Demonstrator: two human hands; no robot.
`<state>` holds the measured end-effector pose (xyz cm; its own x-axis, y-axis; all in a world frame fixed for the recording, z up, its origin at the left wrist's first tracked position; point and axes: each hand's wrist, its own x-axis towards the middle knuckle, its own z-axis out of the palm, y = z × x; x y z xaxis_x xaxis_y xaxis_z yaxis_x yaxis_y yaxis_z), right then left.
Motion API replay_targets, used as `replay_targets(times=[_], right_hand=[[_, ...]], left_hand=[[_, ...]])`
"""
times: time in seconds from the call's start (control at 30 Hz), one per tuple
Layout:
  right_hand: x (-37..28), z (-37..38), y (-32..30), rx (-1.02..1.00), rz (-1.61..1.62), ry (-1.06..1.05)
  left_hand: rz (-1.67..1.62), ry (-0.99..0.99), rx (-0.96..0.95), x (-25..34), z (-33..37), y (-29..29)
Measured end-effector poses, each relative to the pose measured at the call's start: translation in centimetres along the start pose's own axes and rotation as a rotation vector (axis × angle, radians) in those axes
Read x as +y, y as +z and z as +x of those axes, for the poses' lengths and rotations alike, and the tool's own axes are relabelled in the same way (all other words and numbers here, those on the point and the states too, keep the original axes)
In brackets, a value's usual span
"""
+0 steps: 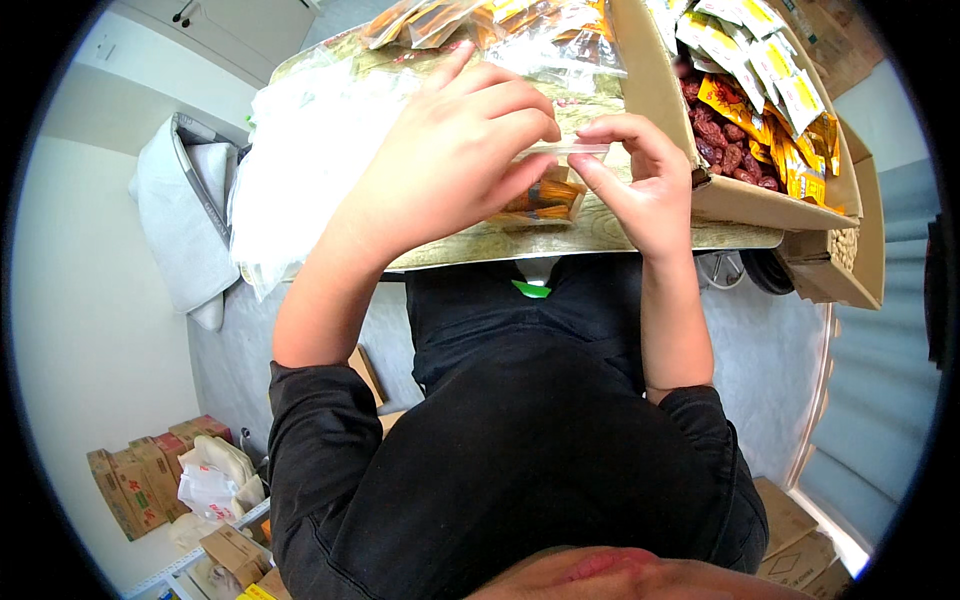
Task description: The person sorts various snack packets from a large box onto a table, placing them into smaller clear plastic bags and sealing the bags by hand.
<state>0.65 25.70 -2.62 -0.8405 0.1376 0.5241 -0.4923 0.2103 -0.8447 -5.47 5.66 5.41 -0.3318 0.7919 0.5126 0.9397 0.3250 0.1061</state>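
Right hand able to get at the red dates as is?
Likely yes: the right hand is beside the open box, some red dates uncovered; it must leave the plastic bag and clear the box wall.

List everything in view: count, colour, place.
Clear pouch: 1, orange-brown contents, between hands
Plastic bags: pile, clear-white, table left
Filled pouches: several, orange-brown, table's far edge
Table: 1, greenish, centre
Open box: 1, brown, table right
Dried fruits: many, dark red, in it
Sachets: several, yellow, in it
Packets: several, white, in it
Smaller box: 1, brown, far right
Beige pieces: many, inside that
Fabric item: 1, grey, left
Cabinet: 1, white, upper left
Cartons: several, brown, lower corners
Curtain: 1, blue-grey, right
Sleeves: 2, black, lower centre
Left hand: 1, bare, pinching pouch top
Right hand: 1, bare, likewise
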Motion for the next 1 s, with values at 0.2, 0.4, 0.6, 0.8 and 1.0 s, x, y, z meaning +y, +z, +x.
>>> replay_targets(times=[0.2,0.4,0.6,0.8,1.0], right_hand=[[0.1,-0.1,0.4,0.009,0.071,-0.038],[-0.7,0.1,0.7,-0.019,0.093,0.002],[-0.2,-0.1,0.8,0.025,0.151,-0.05],[1.6,1.0,1.4,0.141,0.16,-0.027],[2.9,3.0,3.0,0.245,0.132,-0.016]], left_hand=[[-0.01,0.015,0.02,0.2,0.1,0.2],[-0.027,0.008,0.002,0.3,-0.2,0.3],[0.017,-0.033,0.016,0.2,-1.0,-0.2],[0.008,-0.24,-0.165,-2.7,-3.8,-1.9],[-0.419,-0.83,0.082,-5.7,-1.8,-1.1]])
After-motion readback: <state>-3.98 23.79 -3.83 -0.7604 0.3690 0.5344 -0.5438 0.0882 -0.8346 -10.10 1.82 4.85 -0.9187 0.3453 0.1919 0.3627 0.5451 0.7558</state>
